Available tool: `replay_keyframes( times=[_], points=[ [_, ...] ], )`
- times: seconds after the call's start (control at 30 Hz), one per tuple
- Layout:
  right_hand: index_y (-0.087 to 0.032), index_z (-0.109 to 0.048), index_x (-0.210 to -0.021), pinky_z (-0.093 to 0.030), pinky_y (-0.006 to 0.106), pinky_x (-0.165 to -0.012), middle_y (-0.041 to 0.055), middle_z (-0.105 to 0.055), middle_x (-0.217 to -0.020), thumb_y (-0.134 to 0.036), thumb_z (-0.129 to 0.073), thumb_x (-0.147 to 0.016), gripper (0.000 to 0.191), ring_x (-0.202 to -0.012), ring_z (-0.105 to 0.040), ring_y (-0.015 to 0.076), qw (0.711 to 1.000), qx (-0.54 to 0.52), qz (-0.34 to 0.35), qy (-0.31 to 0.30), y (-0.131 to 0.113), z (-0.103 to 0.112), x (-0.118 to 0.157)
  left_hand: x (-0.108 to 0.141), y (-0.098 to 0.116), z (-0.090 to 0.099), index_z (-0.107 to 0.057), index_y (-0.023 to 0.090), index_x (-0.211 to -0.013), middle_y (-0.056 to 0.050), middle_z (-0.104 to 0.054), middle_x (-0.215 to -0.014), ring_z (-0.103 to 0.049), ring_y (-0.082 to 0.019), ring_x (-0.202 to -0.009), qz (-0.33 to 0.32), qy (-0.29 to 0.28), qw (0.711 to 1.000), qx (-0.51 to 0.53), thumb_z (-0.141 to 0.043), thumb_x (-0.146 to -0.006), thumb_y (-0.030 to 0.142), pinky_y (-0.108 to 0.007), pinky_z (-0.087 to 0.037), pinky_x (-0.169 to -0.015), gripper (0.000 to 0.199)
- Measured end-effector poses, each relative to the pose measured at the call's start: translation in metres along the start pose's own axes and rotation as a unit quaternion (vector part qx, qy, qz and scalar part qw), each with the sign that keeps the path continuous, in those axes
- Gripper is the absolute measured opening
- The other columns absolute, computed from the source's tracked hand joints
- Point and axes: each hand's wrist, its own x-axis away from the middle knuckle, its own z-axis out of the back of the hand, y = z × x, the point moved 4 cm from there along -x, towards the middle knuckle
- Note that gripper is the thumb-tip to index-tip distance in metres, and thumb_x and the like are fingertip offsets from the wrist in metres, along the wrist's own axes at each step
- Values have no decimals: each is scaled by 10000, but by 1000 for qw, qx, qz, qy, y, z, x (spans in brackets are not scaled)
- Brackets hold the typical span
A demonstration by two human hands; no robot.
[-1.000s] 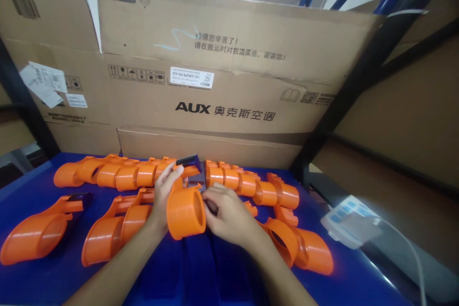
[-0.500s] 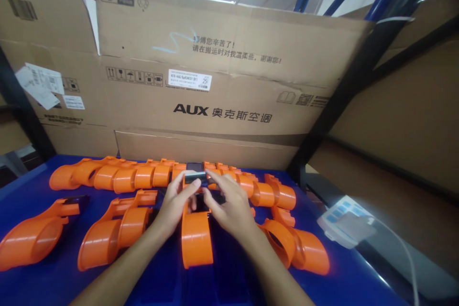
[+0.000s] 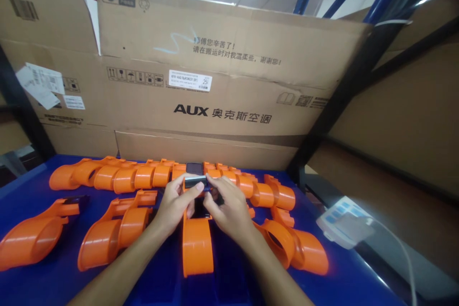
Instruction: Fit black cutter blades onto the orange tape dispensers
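Observation:
An orange plastic ring-shaped part (image 3: 198, 248) hangs between my hands in front of me, its round cup pointing down toward me. At its upper end sits a small black block (image 3: 194, 182) with a pale top edge. My left hand (image 3: 174, 205) is closed around that upper end, its thumb pressed on the black face. My right hand (image 3: 229, 206) pinches at the block's right end, where a dark blue bit shows; its fingertips are partly hidden. Behind the hands, a dark square-topped piece (image 3: 194, 168) stands in the back row.
Similar orange parts (image 3: 125, 179) line the back of the blue table (image 3: 143, 291). More lie left (image 3: 32, 244) and right (image 3: 310, 251). A tall cardboard wall (image 3: 222, 91) closes the back. On the right rests a white-blue device (image 3: 346, 222) with a cable.
The held orange part and its black block have come slightly down toward me. My right fingers have shifted closer around the block's right end. The surrounding parts stay put.

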Motion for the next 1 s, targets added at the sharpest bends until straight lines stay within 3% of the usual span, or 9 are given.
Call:
replay_keyframes(
  times=[0.1, 0.27, 0.33, 0.53, 0.83, 0.9, 1.0],
  points=[
    [-206, -625, -1351, -605, 406, -804, 57, -714, -862, -202, -601, -972, 379, -796, -678, 225, 999, -25, -9, -19, 2, 0, -3, -1, 1, 1, -629, 200, -979, 88, -470, -437, -379, -77, -330, 8, 11, 1000, 21, -764, -855, 480, -204, -333, -392, 335],
    [-241, -583, -1440, -599, 417, -907, 105, -740, -1140, -202, -593, -985, 457, -1005, -703, 245, 997, -55, 14, -52, 3, 0, -8, -4, 4, 4, -644, 184, -959, 85, -469, -447, -386, -59, -349, 37, 57, 994, 83, -791, -810, 504, -186, -334, -410, 382],
    [-250, -554, -1474, -601, 422, -909, 106, -741, -1166, -162, -561, -981, 501, -1029, -698, 248, 997, -48, 32, -57, 3, -2, -7, -5, 5, 5, -652, 178, -968, 85, -480, -472, -396, -55, -356, 43, 73, 992, 91, -810, -787, 505, -182, -327, -408, 406],
    [-198, -477, -1534, -627, 410, -809, 120, -731, -1043, -98, -530, -931, 613, -900, -695, 248, 998, 19, 37, -46, 10, -12, 1, -4, 5, 2, -692, 154, -1000, 53, -558, -532, -434, -61, -375, 41, 74, 994, 71, -819, -776, 510, -195, -354, -412, 440],
    [-132, -487, -1508, -605, 331, -685, 59, -684, -798, -61, -524, -870, 643, -680, -650, 201, 997, 53, 25, -55, 9, -17, 8, -4, 2, 2, -704, 139, -1027, 63, -527, -491, -431, -69, -363, 52, 59, 995, 53, -826, -780, 492, -196, -359, -401, 448],
    [-120, -527, -1465, -594, 327, -674, 56, -683, -780, -61, -521, -865, 603, -667, -641, 199, 997, 54, 25, -56, 9, -15, 7, -3, 1, 2, -696, 147, -1026, 74, -502, -467, -419, -68, -356, 58, 59, 995, 58, -825, -784, 485, -192, -360, -400, 435],
    [-151, -680, -1240, -583, 327, -685, 64, -689, -790, -59, -497, -876, 418, -689, -644, 196, 997, 69, 16, -18, 12, -5, 2, 2, -1, -2, -677, 164, -1005, 90, -481, -453, -395, -63, -331, 77, 31, 995, 53, -856, -757, 447, -189, -342, -384, 417]
  ],
)
